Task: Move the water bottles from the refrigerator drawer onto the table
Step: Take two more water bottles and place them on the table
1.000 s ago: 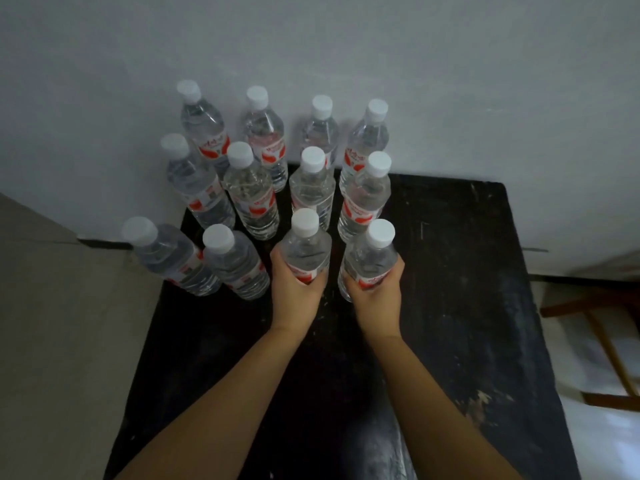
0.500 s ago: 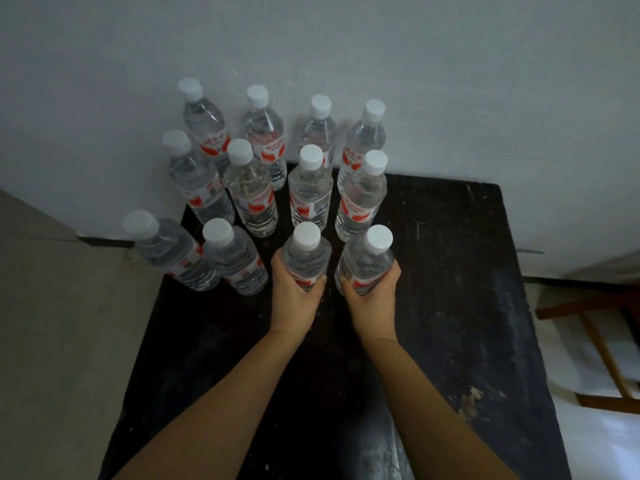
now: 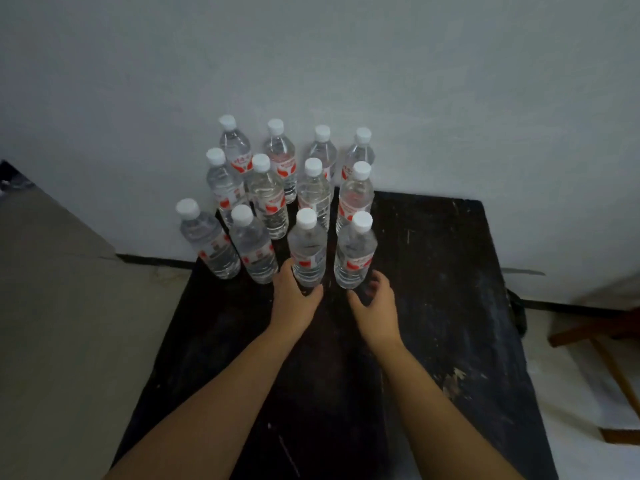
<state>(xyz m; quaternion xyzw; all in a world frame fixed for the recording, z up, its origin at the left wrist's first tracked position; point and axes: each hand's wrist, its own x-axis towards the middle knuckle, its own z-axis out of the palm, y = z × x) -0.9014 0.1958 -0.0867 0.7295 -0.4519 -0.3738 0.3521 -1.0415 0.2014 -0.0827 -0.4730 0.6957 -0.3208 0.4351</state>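
A dark worktop (image 3: 450,306) carries twelve upright water bottles (image 3: 266,199) at its far left. The left hand (image 3: 294,299) has its grip wrapped round the near bottle (image 3: 308,251) — the right hand (image 3: 375,306) sits open, just beside its neighbour (image 3: 355,254).

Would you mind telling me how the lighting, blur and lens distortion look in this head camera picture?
Head view: dim, flat light, so the black table shows little detail; wide-angle lens makes the water bottles fan outward; right hand slightly motion-blurred at the fingers, left hand sharper; no strong glare on the white caps; wooden frame at right edge soft.
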